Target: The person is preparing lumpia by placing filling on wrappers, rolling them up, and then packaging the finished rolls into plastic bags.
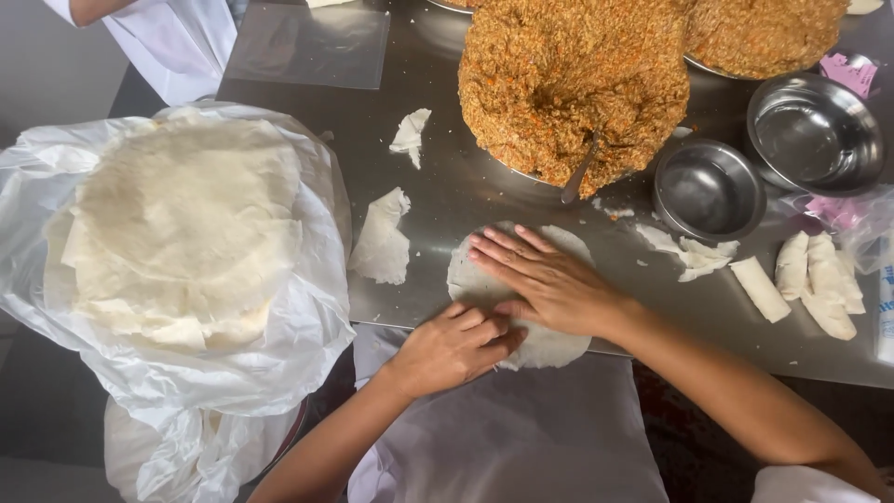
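Note:
A thin round white wrapper [475,278] lies on the steel table [447,168] at its near edge. My right hand [545,279] rests flat on top of it, fingers spread and pointing left. My left hand [456,346] is curled at the wrapper's near edge, fingertips pinching or pressing its rim. A big mound of orange-brown filling [568,74] sits just beyond, with a spoon handle [579,175] stuck in its near side.
A tall stack of wrappers [182,224] on white plastic [233,373] fills the left. Torn wrapper scraps [382,237] lie between. Two empty steel bowls [708,189] [812,132] and several rolled pieces [819,279] are at right. Another person's white sleeve [172,37] shows top left.

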